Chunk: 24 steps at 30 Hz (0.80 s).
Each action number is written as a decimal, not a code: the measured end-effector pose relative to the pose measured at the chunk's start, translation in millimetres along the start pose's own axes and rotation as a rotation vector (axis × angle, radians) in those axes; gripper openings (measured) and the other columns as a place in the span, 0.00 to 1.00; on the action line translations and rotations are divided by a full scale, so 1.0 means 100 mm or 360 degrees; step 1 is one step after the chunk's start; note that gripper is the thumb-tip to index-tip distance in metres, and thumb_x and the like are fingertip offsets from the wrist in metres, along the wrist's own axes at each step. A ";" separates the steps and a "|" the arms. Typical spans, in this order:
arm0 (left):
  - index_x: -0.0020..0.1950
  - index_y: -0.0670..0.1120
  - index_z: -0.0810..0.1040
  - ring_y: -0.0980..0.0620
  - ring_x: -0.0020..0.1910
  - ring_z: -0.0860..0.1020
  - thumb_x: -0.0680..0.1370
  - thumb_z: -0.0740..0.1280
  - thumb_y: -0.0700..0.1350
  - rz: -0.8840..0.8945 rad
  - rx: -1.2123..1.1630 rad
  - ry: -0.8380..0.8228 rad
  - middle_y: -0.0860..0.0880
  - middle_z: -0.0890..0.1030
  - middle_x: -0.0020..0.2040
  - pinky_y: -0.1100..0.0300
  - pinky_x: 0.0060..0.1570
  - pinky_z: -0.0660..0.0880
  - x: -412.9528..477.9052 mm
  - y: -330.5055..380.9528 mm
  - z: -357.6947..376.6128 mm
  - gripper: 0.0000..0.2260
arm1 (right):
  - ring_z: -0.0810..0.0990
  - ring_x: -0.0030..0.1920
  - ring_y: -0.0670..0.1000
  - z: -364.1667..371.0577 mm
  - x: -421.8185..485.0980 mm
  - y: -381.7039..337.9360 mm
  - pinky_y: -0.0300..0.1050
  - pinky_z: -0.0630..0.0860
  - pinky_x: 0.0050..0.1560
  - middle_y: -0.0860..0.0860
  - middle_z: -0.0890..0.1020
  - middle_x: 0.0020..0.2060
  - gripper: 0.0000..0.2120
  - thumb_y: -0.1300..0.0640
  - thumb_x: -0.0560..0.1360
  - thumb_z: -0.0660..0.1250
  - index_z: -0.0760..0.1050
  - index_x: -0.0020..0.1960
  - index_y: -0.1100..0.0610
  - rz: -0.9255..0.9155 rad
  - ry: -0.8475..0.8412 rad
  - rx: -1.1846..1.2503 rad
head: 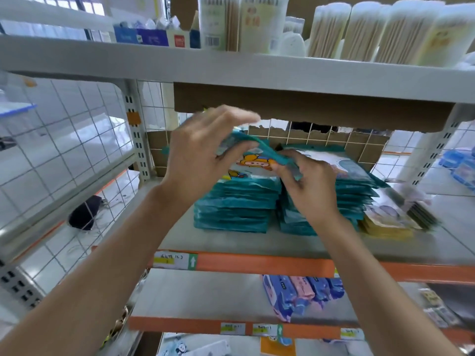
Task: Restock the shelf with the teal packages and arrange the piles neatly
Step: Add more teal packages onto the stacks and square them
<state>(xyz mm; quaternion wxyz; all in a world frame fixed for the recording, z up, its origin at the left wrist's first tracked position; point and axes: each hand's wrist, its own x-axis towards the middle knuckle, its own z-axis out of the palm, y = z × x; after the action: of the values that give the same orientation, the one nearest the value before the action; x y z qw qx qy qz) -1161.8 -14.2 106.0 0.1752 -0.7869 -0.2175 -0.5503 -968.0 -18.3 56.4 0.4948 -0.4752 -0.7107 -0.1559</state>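
Quickly, from the left: a dark rounded object [84,213] lies on the floor behind white wire mesh, too blurred to identify. The left hand [203,155] holds a flat teal plastic package [264,150], thumb in front, fingers motion-blurred behind its top edge. This hand hides the package's left part. The package is tilted, just above the left pile of teal packages [236,209] on the grey metal shelf [231,242]. A cartoon print shows below it; can't tell if it belongs to the package or the pile top. The right hand [312,186] pinches the package's right edge, fingers curled, covering part of the right pile of teal packages [356,183], just beside the left pile. Flat yellow packets [385,226] lie next, print unreadable. A brown cardboard box [308,111] overhead cuts off the shelf's back.
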 end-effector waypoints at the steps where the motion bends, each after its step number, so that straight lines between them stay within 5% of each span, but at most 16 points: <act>1: 0.59 0.46 0.71 0.53 0.52 0.77 0.75 0.69 0.49 -0.0067 -0.0031 0.0037 0.49 0.79 0.55 0.54 0.51 0.76 0.01 0.03 -0.01 0.16 | 0.74 0.27 0.50 -0.02 -0.02 0.01 0.41 0.69 0.28 0.51 0.80 0.29 0.11 0.54 0.75 0.67 0.80 0.54 0.57 0.0116 -0.0009 0.0123; 3: 0.64 0.47 0.65 0.53 0.59 0.71 0.73 0.69 0.53 -0.0239 -0.0076 0.0066 0.51 0.71 0.61 0.46 0.57 0.73 -0.04 0.04 -0.05 0.24 | 0.81 0.37 0.54 -0.09 -0.05 0.04 0.51 0.78 0.37 0.51 0.84 0.37 0.13 0.50 0.75 0.66 0.79 0.56 0.55 0.0364 -0.0041 0.0439; 5: 0.67 0.47 0.62 0.53 0.63 0.66 0.72 0.67 0.58 -0.0411 0.0017 0.0106 0.51 0.68 0.64 0.43 0.61 0.69 -0.18 -0.03 -0.07 0.29 | 0.82 0.45 0.49 -0.15 -0.10 0.07 0.49 0.79 0.47 0.47 0.84 0.42 0.12 0.52 0.74 0.68 0.79 0.56 0.55 0.0560 -0.0039 0.0713; 9: 0.72 0.44 0.58 0.48 0.71 0.60 0.71 0.67 0.63 -0.0899 -0.0034 0.0247 0.42 0.62 0.71 0.53 0.71 0.59 -0.56 -0.19 0.01 0.38 | 0.81 0.46 0.40 -0.24 -0.27 0.13 0.36 0.77 0.50 0.36 0.83 0.39 0.07 0.60 0.73 0.69 0.78 0.48 0.50 0.0761 0.0002 0.1169; 13: 0.75 0.47 0.55 0.53 0.72 0.61 0.63 0.71 0.63 -0.1577 -0.0460 0.0176 0.48 0.62 0.73 0.53 0.71 0.61 -0.83 -0.12 0.14 0.47 | 0.82 0.48 0.45 -0.19 -0.53 0.23 0.48 0.78 0.55 0.42 0.85 0.42 0.10 0.50 0.66 0.74 0.81 0.46 0.49 0.1134 0.0141 0.1516; 16: 0.68 0.46 0.67 0.57 0.55 0.78 0.60 0.74 0.55 -0.1898 -0.1118 0.0022 0.53 0.79 0.57 0.59 0.54 0.76 -0.91 0.05 0.28 0.39 | 0.83 0.47 0.47 -0.09 -0.69 0.22 0.46 0.80 0.52 0.46 0.85 0.43 0.25 0.40 0.49 0.80 0.83 0.43 0.49 0.1445 0.0191 0.1883; 18: 0.57 0.47 0.76 0.56 0.47 0.81 0.54 0.79 0.55 -0.2105 -0.1541 0.0033 0.55 0.83 0.47 0.60 0.52 0.78 -0.98 0.19 0.41 0.34 | 0.83 0.45 0.46 -0.02 -0.76 0.17 0.47 0.79 0.51 0.47 0.85 0.42 0.32 0.41 0.44 0.82 0.81 0.45 0.53 0.1647 0.0209 0.2027; 20: 0.48 0.48 0.81 0.53 0.46 0.81 0.48 0.82 0.56 -0.2196 -0.1861 0.0047 0.52 0.84 0.45 0.58 0.49 0.79 -1.04 0.34 0.54 0.32 | 0.83 0.44 0.47 0.04 -0.81 0.09 0.46 0.79 0.49 0.48 0.85 0.41 0.28 0.46 0.46 0.83 0.80 0.43 0.53 0.1709 0.0173 0.2194; 22: 0.47 0.47 0.83 0.52 0.47 0.82 0.57 0.81 0.51 -0.2139 -0.1934 0.0131 0.50 0.84 0.47 0.59 0.46 0.80 -1.02 0.48 0.65 0.21 | 0.83 0.43 0.47 0.10 -0.85 0.03 0.45 0.80 0.47 0.48 0.85 0.40 0.13 0.54 0.56 0.79 0.83 0.39 0.52 0.1670 0.0116 0.2367; 24: 0.51 0.48 0.81 0.53 0.49 0.82 0.68 0.72 0.43 -0.2070 -0.1823 0.0287 0.50 0.84 0.49 0.56 0.49 0.80 -0.97 0.55 0.69 0.12 | 0.82 0.44 0.49 0.11 -0.87 0.00 0.46 0.79 0.49 0.50 0.84 0.42 0.11 0.55 0.59 0.77 0.83 0.41 0.52 0.1601 0.0083 0.2378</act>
<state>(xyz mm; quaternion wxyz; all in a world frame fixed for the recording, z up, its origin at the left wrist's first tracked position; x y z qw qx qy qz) -1107.0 -40.0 -9.8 -0.5800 -0.4271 -0.2989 -0.6260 -969.2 -55.6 -22.5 0.7004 -0.2808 -0.3233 0.5710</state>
